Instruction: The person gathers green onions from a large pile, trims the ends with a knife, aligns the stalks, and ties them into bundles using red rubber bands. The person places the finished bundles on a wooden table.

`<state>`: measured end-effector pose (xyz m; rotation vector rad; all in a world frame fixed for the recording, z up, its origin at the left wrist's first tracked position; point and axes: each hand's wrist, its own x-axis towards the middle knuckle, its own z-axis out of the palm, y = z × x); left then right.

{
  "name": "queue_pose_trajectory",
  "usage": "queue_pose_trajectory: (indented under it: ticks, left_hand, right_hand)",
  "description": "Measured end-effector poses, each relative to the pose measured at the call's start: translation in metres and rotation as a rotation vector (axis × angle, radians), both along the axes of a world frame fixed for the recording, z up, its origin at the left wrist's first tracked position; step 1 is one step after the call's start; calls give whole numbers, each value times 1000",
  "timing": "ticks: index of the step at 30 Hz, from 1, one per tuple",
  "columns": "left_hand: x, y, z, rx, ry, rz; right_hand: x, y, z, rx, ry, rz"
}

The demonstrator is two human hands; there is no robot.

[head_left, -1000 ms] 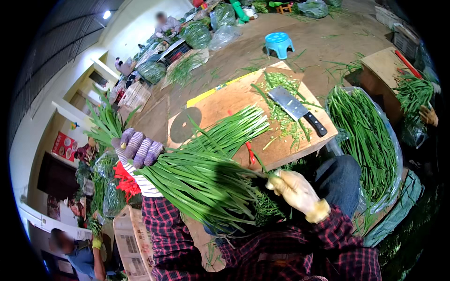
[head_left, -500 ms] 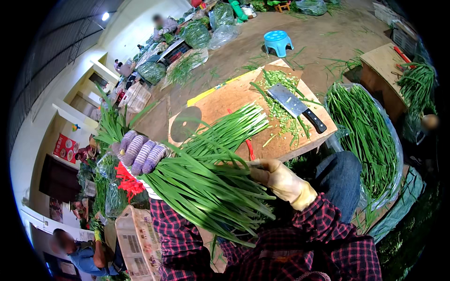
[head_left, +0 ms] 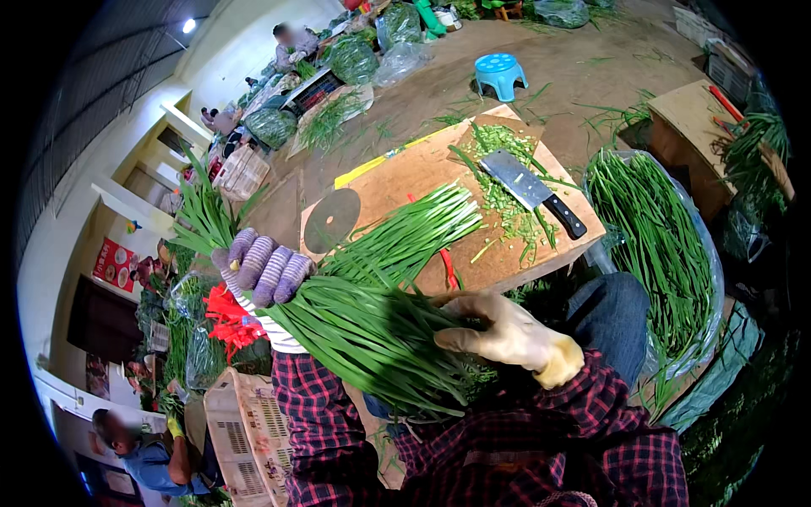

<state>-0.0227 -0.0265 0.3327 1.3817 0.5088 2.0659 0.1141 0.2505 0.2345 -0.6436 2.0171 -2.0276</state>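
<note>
Sleeves (head_left: 325, 427): red and black plaid, by which both forearms are covered.
Right hand (head_left: 511, 334): gloved in cream colour; thumb and fingers are curved and set apart, beside the leaf ends; whether a leaf is touched by the fingertips cannot be told.
Greens in hand (head_left: 363, 334): a thick bunch of long flat leaves, held above the lap and at the near side of the board; leaves are seen on both sides of the left fist.
Left hand (head_left: 266, 269): gloved in purple and white stripes; the fingers are closed firmly around this bunch.
Red strips (head_left: 228, 321): hung in a cluster beside the left wrist.
Board (head_left: 384, 193): made of wood; on it a second bunch (head_left: 422, 232) is laid, with pale ends pointed to the chopped pieces (head_left: 498, 139).
Cleaver (head_left: 517, 179): laid flat over these pieces, its black handle turned toward the right.
Bagged stalks (head_left: 659, 245): placed at the right of the board, in clear plastic.
Crate (head_left: 239, 427): pale plastic, seen at the lower left.
Stool (head_left: 500, 76): blue, stood on the floor beyond the board.
Co-worker (head_left: 296, 52): seated far back, near full bags (head_left: 353, 61).
</note>
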Motion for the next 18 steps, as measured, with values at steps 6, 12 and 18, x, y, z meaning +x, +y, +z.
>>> queue_pose_trajectory:
  ticks: [6,12,18]
  left_hand:
    - [8,1,3,-30,23,38]
    - [11,-6,5,-12,33,54]
    - [19,-14,11,75,25,-41]
  right_hand:
    - [9,-23,-18,-609,-491,-75]
    - [30,4,-56,301,282,-489]
    - [40,36,-79,928,344,-389]
